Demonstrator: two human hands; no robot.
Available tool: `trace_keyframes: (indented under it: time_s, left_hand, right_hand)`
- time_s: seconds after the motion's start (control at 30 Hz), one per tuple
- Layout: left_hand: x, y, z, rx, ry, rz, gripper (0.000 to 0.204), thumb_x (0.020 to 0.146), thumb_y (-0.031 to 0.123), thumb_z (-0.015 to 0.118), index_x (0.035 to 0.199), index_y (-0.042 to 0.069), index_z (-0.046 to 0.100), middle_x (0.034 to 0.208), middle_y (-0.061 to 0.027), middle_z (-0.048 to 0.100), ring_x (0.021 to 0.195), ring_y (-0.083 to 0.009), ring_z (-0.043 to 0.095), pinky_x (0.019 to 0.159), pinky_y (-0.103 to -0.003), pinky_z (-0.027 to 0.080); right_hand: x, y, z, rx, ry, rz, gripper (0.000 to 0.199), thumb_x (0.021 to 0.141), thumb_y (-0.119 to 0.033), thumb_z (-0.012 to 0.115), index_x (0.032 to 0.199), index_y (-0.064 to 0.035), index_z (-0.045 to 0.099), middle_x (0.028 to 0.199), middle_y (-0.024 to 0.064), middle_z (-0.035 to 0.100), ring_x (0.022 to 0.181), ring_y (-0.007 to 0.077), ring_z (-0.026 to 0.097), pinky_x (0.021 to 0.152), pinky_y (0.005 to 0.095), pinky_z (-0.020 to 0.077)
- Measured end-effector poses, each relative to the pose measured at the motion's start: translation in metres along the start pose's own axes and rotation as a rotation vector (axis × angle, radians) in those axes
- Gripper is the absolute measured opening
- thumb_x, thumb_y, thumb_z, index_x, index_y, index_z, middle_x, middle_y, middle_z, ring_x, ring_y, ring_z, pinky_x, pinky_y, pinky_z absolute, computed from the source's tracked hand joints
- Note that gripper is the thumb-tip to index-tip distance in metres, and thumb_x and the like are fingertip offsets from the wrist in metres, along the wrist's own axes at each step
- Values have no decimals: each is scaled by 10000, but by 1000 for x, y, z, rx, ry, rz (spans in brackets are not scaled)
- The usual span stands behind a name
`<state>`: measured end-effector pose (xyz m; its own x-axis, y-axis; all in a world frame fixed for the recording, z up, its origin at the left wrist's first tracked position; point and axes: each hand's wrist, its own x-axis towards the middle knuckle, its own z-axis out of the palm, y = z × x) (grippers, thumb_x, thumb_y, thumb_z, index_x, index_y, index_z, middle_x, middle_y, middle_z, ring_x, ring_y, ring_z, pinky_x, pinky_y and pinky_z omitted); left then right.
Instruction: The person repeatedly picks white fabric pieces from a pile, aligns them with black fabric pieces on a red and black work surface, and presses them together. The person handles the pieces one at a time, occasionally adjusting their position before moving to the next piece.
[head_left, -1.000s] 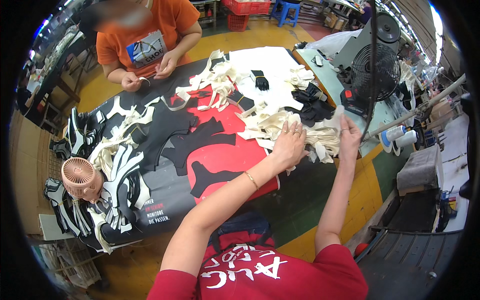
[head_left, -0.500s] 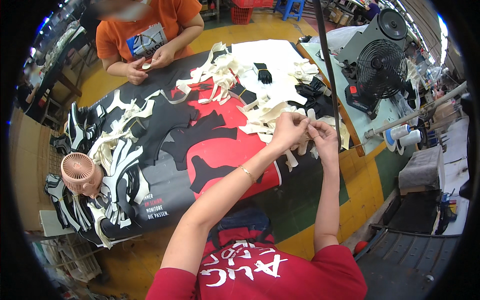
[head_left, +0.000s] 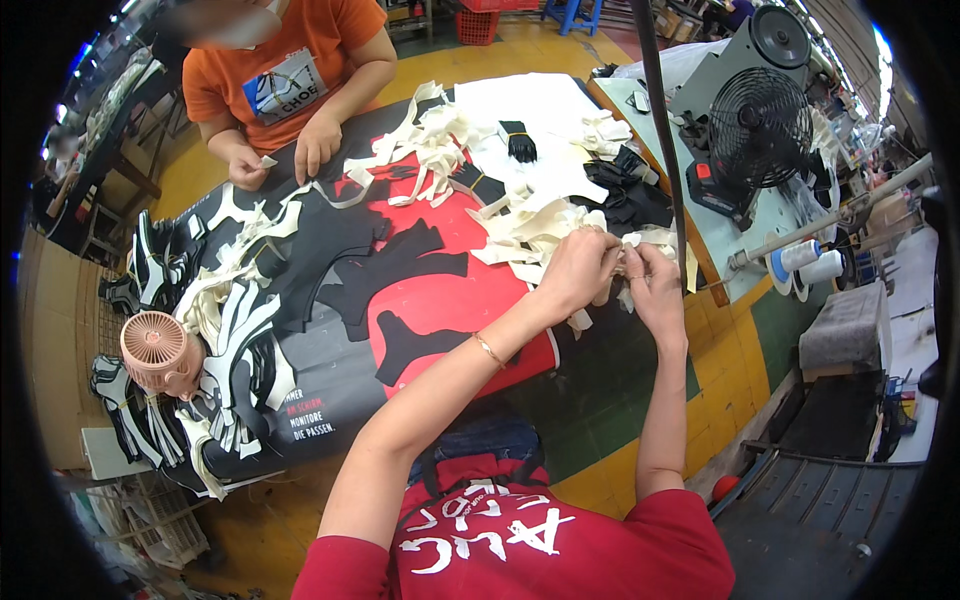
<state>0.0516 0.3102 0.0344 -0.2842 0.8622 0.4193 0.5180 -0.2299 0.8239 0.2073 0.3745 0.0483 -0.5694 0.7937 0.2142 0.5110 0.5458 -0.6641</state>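
My left hand (head_left: pixel 580 268) and my right hand (head_left: pixel 655 292) meet over the right end of the table, fingertips pinched close together. Between them is a small cream cut piece (head_left: pixel 629 240), mostly covered by the fingers. Just beyond and left of my hands lies a loose pile of cream cut pieces (head_left: pixel 525 232), flat and curved like fabric or foam. A bundle of black strips (head_left: pixel 520 146) tied with a band rests on a white sheet (head_left: pixel 545 105). Dark flat cut pieces (head_left: pixel 395 275) lie on the red part of the table cover (head_left: pixel 450 300).
Across the table a person in an orange shirt (head_left: pixel 290 85) handles a small cream piece. A pink fan (head_left: pixel 160 352) stands at the left among black-and-white cut pieces (head_left: pixel 240 375). A dark upright pole (head_left: pixel 663 130) rises beside my right hand; beyond it are a black fan (head_left: pixel 760 128) and thread spools (head_left: pixel 808 265).
My hands stay together, with the fingertips slightly shifted and the right hand a little lower. The other person's hands have moved apart, one reaching down to the cream pieces on the table.
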Motion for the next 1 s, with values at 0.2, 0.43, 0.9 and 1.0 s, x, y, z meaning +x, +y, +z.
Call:
trace_keyframes:
  time_s: [0.2,0.43,0.9,1.0]
  left_hand:
    - [4,-3,2,-25,-21,-56,178,858,66,652,948,-63,738,870,-258,708,765,-363,709,727,-390,568]
    - [6,0,-3,-70,-27,-80,200,855,97,684,953,-69,735,863,-243,718,764,-322,724,723,-384,571]
    - [-15,-23,11,351,-182,79,144,853,73,630,928,-28,702,1078,-188,665,941,-357,665,818,-455,537]
    - [-20,-25,18,465,-195,128,105,842,66,629,874,-15,689,1096,-166,662,977,-358,655,836,-451,530]
  right_hand:
    - [3,-2,-4,-49,7,-122,213,1003,-165,539,926,32,572,848,206,584,804,394,579,726,457,453]
    - [5,-5,-10,-101,-52,-92,211,1004,-171,532,987,31,592,908,211,609,865,401,591,762,456,466]
    - [74,62,-37,1251,682,206,257,1002,-211,454,1012,1,599,856,89,626,759,191,604,690,324,494]
    - [107,74,-74,1172,1001,1,316,992,-178,376,1043,37,601,988,145,643,897,250,659,844,378,597]
